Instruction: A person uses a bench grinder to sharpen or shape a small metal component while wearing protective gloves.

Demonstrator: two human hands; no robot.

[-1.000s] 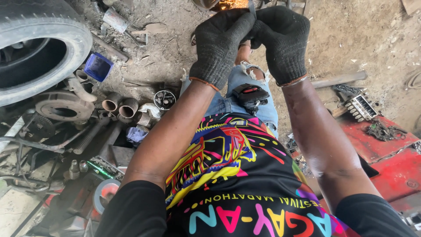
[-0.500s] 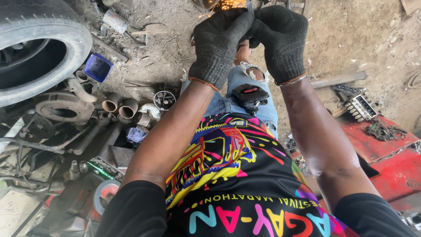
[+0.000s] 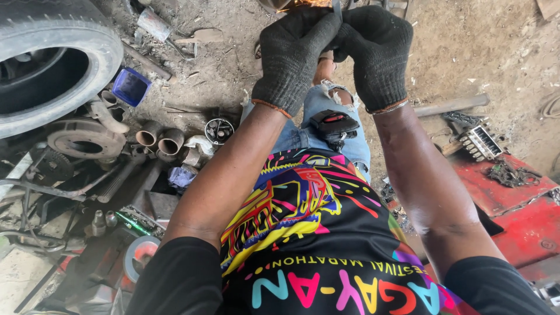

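Observation:
Both of my hands wear dark knit gloves and are raised together at the top of the head view. My left hand (image 3: 291, 55) and my right hand (image 3: 376, 49) press against each other, both closed around a thin grey metal piece (image 3: 336, 8) that sticks up between them. Just past it, at the frame's top edge, is a brownish metal part (image 3: 291, 3), mostly cut off. A small black and red device (image 3: 333, 125) rests on my lap, on the torn blue jeans.
A large tyre (image 3: 52, 52) lies at the upper left, with a blue tub (image 3: 130, 86), short pipes (image 3: 158, 139), a brake disc (image 3: 84, 140) and scrap metal beside it. A red metal surface (image 3: 513, 204) with a chain is at the right, a grey bar (image 3: 449, 105) above it.

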